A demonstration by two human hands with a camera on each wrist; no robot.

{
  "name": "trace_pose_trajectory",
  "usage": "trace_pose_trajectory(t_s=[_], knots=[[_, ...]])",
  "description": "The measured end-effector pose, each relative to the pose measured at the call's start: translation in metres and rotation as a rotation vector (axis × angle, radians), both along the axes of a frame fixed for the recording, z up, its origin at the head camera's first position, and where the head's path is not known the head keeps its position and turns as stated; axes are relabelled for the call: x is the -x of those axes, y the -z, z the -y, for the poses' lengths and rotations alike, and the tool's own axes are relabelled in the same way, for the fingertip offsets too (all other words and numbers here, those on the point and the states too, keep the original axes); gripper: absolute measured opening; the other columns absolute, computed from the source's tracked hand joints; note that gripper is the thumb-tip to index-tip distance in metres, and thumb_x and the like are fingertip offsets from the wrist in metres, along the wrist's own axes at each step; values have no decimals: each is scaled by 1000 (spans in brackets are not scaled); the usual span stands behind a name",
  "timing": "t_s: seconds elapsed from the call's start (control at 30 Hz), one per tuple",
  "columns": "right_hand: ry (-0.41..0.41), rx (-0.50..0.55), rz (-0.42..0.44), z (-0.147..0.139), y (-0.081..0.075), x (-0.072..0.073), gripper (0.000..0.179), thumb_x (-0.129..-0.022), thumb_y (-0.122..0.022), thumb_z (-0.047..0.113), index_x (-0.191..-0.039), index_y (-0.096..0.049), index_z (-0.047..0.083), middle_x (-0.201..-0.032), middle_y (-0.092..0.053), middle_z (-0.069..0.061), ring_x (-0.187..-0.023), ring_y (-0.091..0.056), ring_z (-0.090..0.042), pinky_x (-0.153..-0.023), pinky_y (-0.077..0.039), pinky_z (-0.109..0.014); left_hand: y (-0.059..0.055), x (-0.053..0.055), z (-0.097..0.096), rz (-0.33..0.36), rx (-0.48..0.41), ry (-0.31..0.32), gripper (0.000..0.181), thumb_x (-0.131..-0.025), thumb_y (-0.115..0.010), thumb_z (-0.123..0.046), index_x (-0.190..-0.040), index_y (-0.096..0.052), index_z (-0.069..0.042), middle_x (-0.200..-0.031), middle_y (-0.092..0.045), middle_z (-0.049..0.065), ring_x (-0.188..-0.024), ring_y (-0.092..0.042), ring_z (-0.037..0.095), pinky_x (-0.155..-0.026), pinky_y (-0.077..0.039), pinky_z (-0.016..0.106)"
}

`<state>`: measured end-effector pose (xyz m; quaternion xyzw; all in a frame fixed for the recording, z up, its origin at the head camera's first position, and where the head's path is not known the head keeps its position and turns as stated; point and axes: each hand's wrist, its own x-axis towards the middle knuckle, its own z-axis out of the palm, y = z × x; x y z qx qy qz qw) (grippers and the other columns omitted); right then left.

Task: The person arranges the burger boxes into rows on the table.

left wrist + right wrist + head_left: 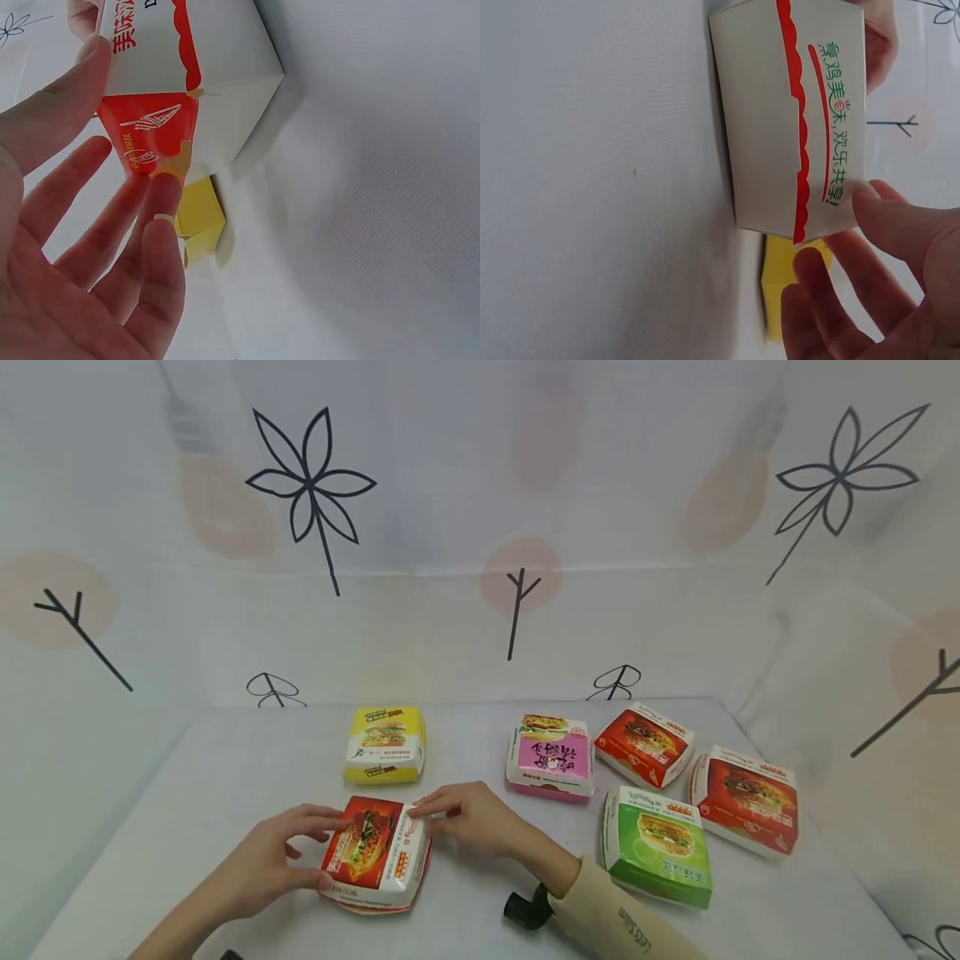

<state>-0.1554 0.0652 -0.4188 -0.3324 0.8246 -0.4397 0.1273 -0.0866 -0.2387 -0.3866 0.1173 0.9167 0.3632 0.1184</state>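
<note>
A red and white burger box (369,847), printed with a burger picture, stands on the table between both hands. My left hand (264,865) grips its left side, thumb at the near left corner and fingers along the far part. In the left wrist view, fingertips touch the red side panel (154,131) while the thumb lies at the lid's edge. My right hand (476,820) holds the far right corner. From the right wrist, the thumb (900,225) presses that corner of the white side wall (761,120), with fingers bent behind it. The lid looks closed; the underside is hidden.
Just beyond lies a yellow burger box (386,745). To the right are a pink box (551,756), a red box (645,745), another red box (744,802) and a green box (657,847), standing close together. A patterned white cloth (450,635) hangs behind the table.
</note>
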Motion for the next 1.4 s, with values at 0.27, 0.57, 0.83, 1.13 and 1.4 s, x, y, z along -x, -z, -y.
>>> trace_pose_trajectory(t_s=[0.27,0.57,0.83,1.13,1.4], knots=[[53,30,26,0,0,2,21,-89,-75,14,-107,-79,24,-100,-71,16,-92,-63,-2,-79,-52,-23,-2,4,5,-12,10,-24,46,-73,-87,-36,-116,-73,-26,-123,-66,2,-95,-62,16,-73,-53,33],[73,22,120,3,-4,-2,27,-86,-79,13,-111,-78,22,-95,-69,15,-88,-61,-5,-75,-51,-24,1,5,10,28,-16,-35,40,-79,-85,-25,-117,-74,-24,-121,-68,2,-101,-65,20,-75,-55,29],[108,-7,197,3,-8,-5,33,-79,-84,14,-110,-78,24,-102,-71,13,-93,-63,-10,-77,-50,-27,-2,8,9,10,10,48,40,-83,-80,-29,-122,-72,-24,-130,-65,6,-113,-61,29,-78,-55,31],[134,-72,229,7,-7,-8,57,-73,-90,22,-127,-70,22,-119,-68,10,-104,-63,-12,-88,-51,-34,-1,8,8,-44,50,117,48,-84,-77,-44,-128,-69,-26,-139,-59,7,-122,-56,36,-80,-55,30],[92,-69,226,8,-6,-11,83,-71,-92,22,-145,-54,25,-138,-59,-1,-118,-58,-18,-90,-51,-32,2,8,2,-20,61,92,61,-76,-83,-49,-130,-68,-23,-144,-54,8,-120,-54,31,-85,-54,35]])
